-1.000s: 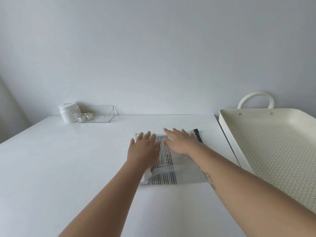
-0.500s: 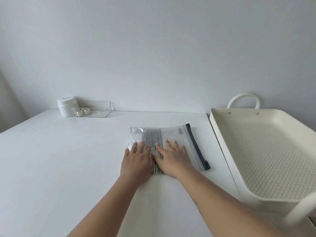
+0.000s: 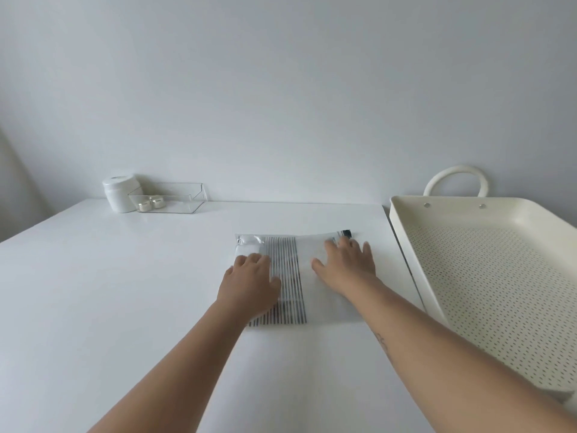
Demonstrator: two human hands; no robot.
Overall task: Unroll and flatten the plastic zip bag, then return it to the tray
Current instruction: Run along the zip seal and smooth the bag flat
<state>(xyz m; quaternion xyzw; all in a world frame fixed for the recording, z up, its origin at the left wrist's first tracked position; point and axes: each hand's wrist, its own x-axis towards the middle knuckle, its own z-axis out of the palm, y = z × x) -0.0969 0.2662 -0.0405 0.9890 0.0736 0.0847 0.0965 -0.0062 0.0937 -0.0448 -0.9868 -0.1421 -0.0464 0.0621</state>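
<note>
The cream perforated metal tray with loop handle (image 3: 487, 276) sits off my right side on the white worktop (image 3: 125, 292), so my right hand (image 3: 346, 264) is the nearer one for the carry. The clear plastic zip bag with black stripes (image 3: 288, 276) lies unrolled under both palms, its dark zip edge toward the tray (one far corner looks crinkled). My left hand (image 3: 249, 282) presses the striped side; fingers on both are spread flat, gripping nothing.

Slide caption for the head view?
Both hands, left and right, press the zip bag flat beside the tray.
</note>
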